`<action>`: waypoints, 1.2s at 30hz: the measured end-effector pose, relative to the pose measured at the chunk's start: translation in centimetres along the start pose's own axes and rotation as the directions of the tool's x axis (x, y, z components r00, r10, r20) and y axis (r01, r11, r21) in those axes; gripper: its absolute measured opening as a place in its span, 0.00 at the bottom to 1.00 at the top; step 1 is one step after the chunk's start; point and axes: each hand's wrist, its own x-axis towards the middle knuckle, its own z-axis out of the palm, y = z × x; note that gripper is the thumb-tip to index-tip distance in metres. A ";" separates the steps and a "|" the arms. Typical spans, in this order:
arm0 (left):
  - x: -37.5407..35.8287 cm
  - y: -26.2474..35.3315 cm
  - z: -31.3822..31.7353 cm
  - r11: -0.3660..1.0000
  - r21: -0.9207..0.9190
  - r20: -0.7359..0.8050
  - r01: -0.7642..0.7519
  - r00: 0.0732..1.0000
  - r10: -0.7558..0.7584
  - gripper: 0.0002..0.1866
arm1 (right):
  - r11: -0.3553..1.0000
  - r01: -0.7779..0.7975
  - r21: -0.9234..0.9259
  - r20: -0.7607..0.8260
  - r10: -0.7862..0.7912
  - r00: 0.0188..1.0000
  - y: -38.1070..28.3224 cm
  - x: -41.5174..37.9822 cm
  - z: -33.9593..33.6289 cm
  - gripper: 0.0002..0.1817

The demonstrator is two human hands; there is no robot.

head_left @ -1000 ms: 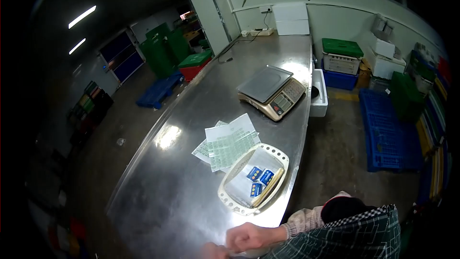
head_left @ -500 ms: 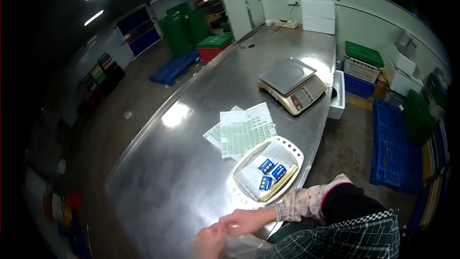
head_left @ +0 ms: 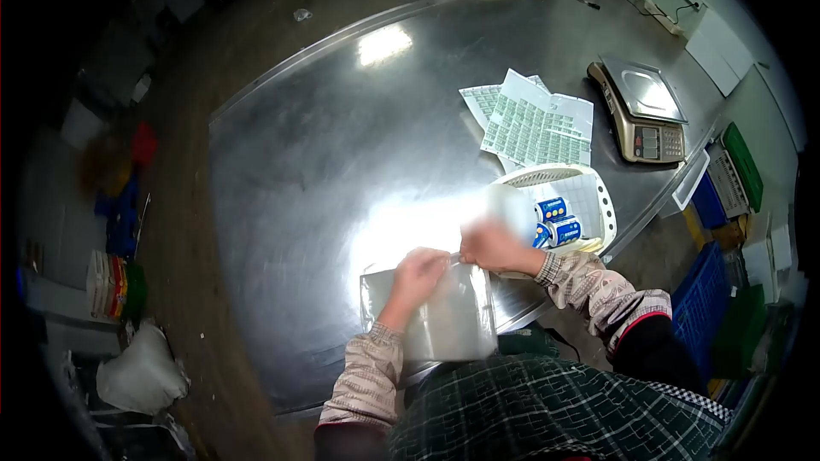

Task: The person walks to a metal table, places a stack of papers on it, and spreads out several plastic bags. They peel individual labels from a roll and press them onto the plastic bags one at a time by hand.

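My left hand has its fingers pinched together at the top edge of a clear plastic bag, which lies along the table's near edge in front of my body. Close on its right, my right hand is closed at the same edge, fingertips almost meeting the left ones. A blurred whitish shape rises just above the right hand; I cannot make out what it is. Beside that hand stands a white plastic basket holding several small blue-and-white packs. Beyond the basket lie paper sheets printed with green labels.
A weighing scale stands at the right of the steel table. Behind it are a white box and a cable. Crates and a blue pallet stand on the floor to the right; a white sack is at left.
My view has swung down and right, so the table contents appear shifted. Both hands now sit over the clear bag, which shows fully; the left hand is clearer. The whitish blur has appeared.
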 end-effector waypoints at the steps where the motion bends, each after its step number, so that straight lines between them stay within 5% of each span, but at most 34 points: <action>1: -0.2 0.4 0.1 0.982 0.156 -0.086 -0.102 0.990 0.116 0.09 | 0.997 -0.048 -0.067 0.030 0.050 0.998 -0.4 -0.1 0.1 0.11; 3: -0.3 1.7 -0.1 0.843 0.475 -0.197 -0.253 0.903 0.383 0.08 | 0.984 0.157 -0.090 -0.138 -0.168 0.976 -1.5 -0.7 -0.2 0.06; 6: -1.7 2.9 -0.9 0.736 0.567 -0.139 -0.370 0.837 0.529 0.04 | 0.903 0.389 -0.184 -0.204 -0.422 0.883 -2.1 -1.4 -0.2 0.06; 10: -4.0 0.5 -0.3 0.822 0.455 0.062 -0.342 0.933 0.354 0.06 | 0.931 0.333 -0.149 0.069 -0.326 0.943 -1.5 -2.3 1.6 0.07; 14: -4.0 -0.7 -2.4 0.761 0.567 0.058 -0.315 0.937 0.344 0.10 | 0.924 0.343 -0.171 0.016 -0.345 0.938 -2.6 -1.9 2.6 0.12; 17: -4.4 -1.0 -3.2 0.755 0.576 0.277 -0.313 0.944 0.180 0.13 | 0.862 0.372 -0.343 0.266 -0.291 0.919 -3.9 -0.7 3.8 0.16; 19: -4.8 -0.5 -3.9 0.800 0.543 0.261 -0.257 0.957 0.130 0.11 | 0.863 0.448 -0.235 0.223 -0.401 0.889 -4.6 0.5 6.7 0.15; 21: -5.4 0.0 -5.5 0.837 0.522 0.273 -0.164 0.962 0.018 0.11 | 0.933 0.360 0.001 0.156 -0.356 0.921 -5.8 0.2 7.0 0.16; 25: -6.3 0.5 -9.8 0.721 0.656 0.384 -0.224 0.921 -0.063 0.15 | 0.952 0.299 0.060 0.158 -0.304 0.939 -5.7 -1.0 7.4 0.22; 26: -6.7 -0.3 -9.6 0.666 0.666 0.381 -0.337 0.921 0.084 0.17 | 0.953 0.297 0.056 0.153 -0.302 0.941 -5.8 -0.8 7.0 0.24; 27: -7.1 -0.2 -9.7 0.640 0.705 0.370 -0.305 0.928 0.035 0.17 | 0.955 0.291 0.054 0.147 -0.296 0.944 -5.9 -0.8 6.7 0.26; 31: -7.9 1.6 -10.1 0.573 0.813 0.270 -0.099 0.937 -0.221 0.15 | 0.917 -0.202 0.343 0.254 0.116 0.960 -3.8 1.5 6.7 0.27; 32: -8.6 2.0 -9.8 0.567 0.824 0.237 -0.021 0.921 -0.310 0.13 | 0.958 -0.189 0.217 0.323 0.112 0.940 -3.3 2.2 6.7 0.29; 35: -10.2 0.4 -9.7 0.465 0.843 0.228 -0.271 0.962 0.147 0.10 | 0.994 -0.049 0.094 0.296 0.019 0.955 -3.3 3.0 8.0 0.25; 36: -10.7 0.0 -10.4 0.499 0.812 0.205 -0.304 0.948 0.243 0.08 | 0.982 -0.112 0.151 0.314 0.060 0.948 -3.4 3.0 8.1 0.24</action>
